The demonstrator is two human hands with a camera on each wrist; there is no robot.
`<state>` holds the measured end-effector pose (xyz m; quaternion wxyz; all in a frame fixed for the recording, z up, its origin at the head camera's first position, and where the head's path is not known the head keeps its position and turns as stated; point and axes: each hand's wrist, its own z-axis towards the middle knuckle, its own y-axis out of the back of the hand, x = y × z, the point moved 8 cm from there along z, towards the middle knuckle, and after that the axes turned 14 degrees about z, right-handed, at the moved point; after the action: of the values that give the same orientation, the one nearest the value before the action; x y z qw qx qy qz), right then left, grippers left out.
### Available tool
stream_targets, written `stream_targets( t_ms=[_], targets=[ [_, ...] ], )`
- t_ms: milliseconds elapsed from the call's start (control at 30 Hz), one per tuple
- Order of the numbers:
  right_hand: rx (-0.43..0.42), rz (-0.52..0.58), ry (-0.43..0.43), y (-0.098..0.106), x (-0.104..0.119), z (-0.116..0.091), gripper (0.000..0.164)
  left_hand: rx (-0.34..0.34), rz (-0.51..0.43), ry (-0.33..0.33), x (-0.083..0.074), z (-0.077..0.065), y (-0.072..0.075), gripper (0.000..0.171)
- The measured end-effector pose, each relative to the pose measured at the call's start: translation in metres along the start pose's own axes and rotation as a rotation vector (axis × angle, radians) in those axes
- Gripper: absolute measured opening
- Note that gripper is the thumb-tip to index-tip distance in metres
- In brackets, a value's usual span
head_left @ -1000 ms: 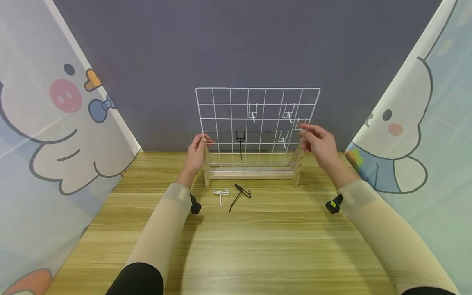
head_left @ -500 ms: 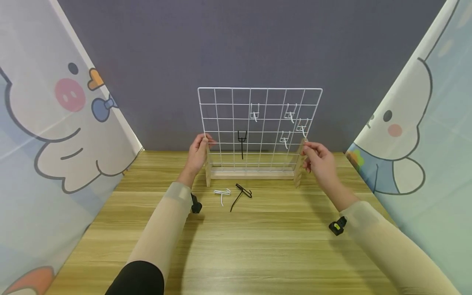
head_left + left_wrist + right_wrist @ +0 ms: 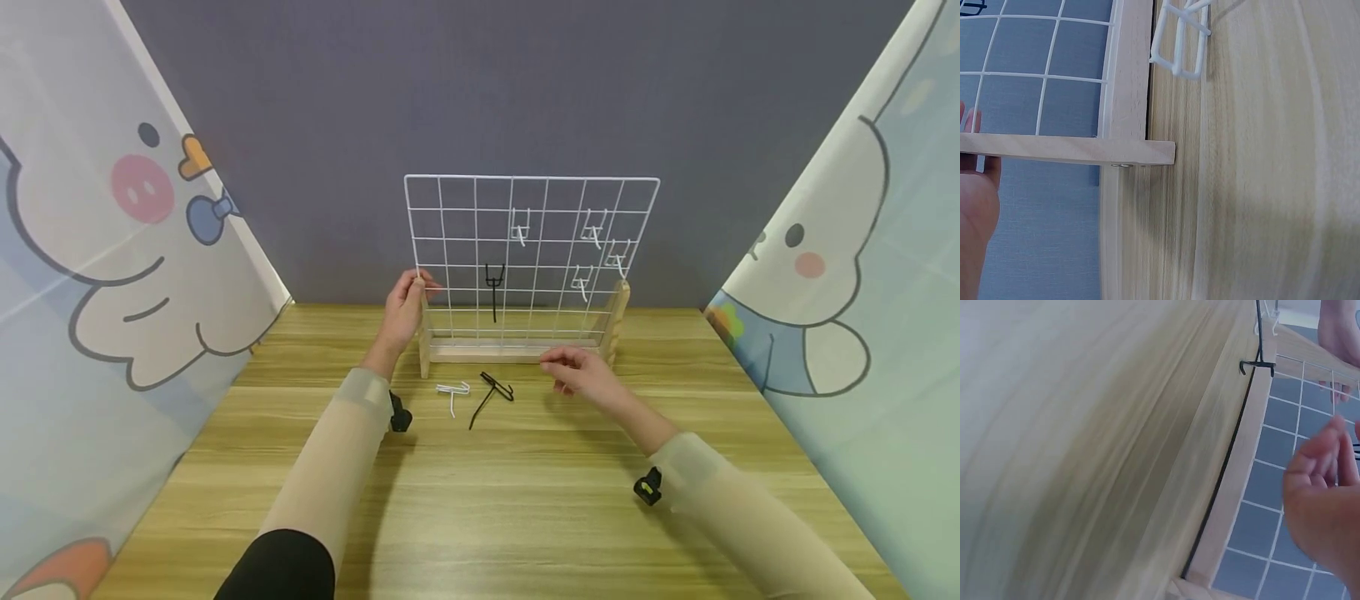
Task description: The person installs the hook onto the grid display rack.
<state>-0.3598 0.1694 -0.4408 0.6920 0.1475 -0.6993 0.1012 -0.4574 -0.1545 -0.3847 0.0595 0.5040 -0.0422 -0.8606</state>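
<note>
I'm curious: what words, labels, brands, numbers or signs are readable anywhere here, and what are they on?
None can be read.
Wire grid, wooden base, loose white hook and loose black hook: no lettering visible.
Left wall panel and right wall panel: cartoon animals, no words visible.
Black device at the right wrist: a yellow-green mark, too small to read.

Right grip (image 3: 581,375) moved from right post (image 3: 618,317) to near base bar (image 3: 483,357).
</note>
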Motion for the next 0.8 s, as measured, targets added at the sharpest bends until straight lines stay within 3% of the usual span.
stream_targets(
  t_ms=[233, 567, 800],
  targets=[
    [0.134, -0.120, -0.060, -0.024, -0.023, 0.014, 0.045, 0.004, 0.011, 0.009, -0.001, 0.001, -0.001, 0.029],
    [0.165, -0.105, -0.131, -0.043, -0.039, 0.027, 0.051, -0.007, 0.010, 0.007, 0.001, 0.001, -0.002, 0.029],
    [0.169, -0.140, -0.158, -0.046, -0.046, 0.031, 0.043, -0.007, 0.002, 0.005, 0.001, 0.000, 0.000, 0.030]
  ],
)
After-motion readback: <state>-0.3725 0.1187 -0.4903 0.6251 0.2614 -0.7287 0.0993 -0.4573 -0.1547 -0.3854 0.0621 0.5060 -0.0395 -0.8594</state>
